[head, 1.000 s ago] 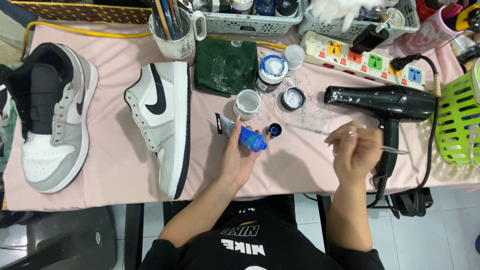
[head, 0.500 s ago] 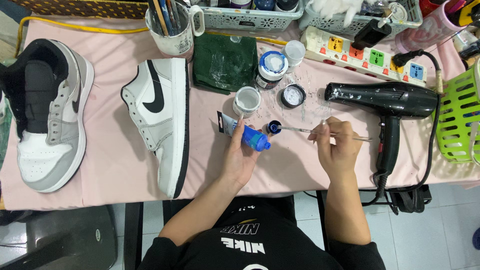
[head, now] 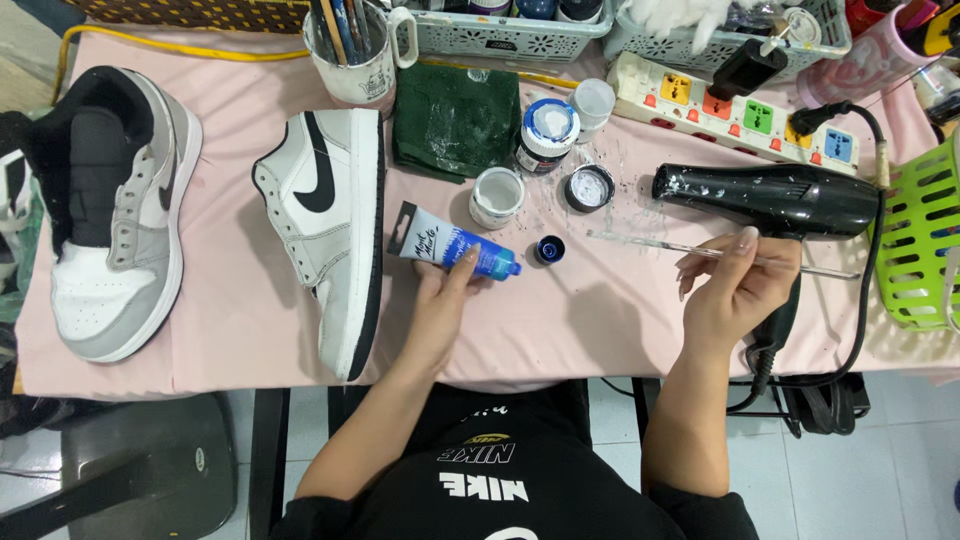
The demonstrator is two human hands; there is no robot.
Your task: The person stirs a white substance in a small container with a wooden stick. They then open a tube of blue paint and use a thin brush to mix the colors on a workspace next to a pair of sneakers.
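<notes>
Half a second back, the right hand (head: 738, 290) had its paintbrush (head: 700, 250) tip down at the small blue cap (head: 549, 249); now it has drawn away to the right, and the brush lies level above the table (head: 240, 320), its tip clear of the cap. This hand's fingers pinch the thin handle near its middle, just in front of the black hair dryer (head: 770, 200). The left hand (head: 445, 300) is closed around a blue paint tube (head: 455, 246), thumb on top, holding it tilted with the open nozzle pointing right, just beside the cap.

A loaded tip could, I judge, drip onto the pink cloth or brush the dryer's body as it swings so close by. The uncapped tube may ooze if the grip tightens. The cap is small and loose, so a nudge could roll it under something.

Beyond the tube stand a small white pot (head: 496, 196), a black-rimmed lid (head: 589, 187) and a paint jar (head: 546, 135) beside a dark green rag (head: 455, 120). A white and black sneaker (head: 330, 225) lies on its side left of the tube, well apart from the brush; a grey and white sneaker (head: 115, 210) lies farther left.
</notes>
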